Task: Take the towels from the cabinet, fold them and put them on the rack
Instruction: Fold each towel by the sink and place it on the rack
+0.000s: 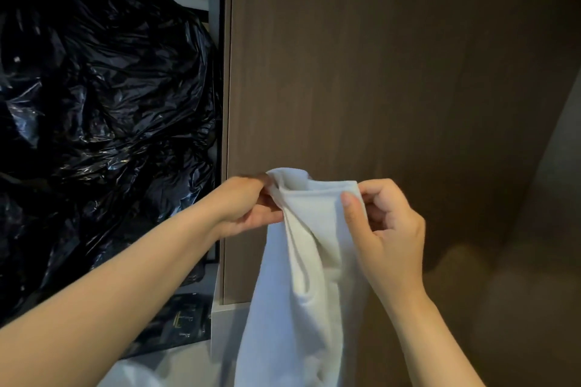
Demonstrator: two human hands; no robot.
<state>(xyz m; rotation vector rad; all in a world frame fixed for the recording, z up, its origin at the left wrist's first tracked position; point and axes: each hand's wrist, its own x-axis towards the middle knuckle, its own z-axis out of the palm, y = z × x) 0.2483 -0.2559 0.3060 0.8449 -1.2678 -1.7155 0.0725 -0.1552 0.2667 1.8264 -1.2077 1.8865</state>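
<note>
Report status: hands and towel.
Left hand, right hand: both pinch top edge of white towel. Towel hangs unfolded. Black bag at left, clear of towel.

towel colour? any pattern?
Plain white, no pattern visible. The towel hangs from both hands, left hand and right hand; head view, the only one.

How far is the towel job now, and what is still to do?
Done: one towel is out, hanging in front of the door. In hand: the left hand and right hand pinch its top edge; it hangs loose, not folded yet. Left: folding it and putting it on the rack, which is not in view.
</note>
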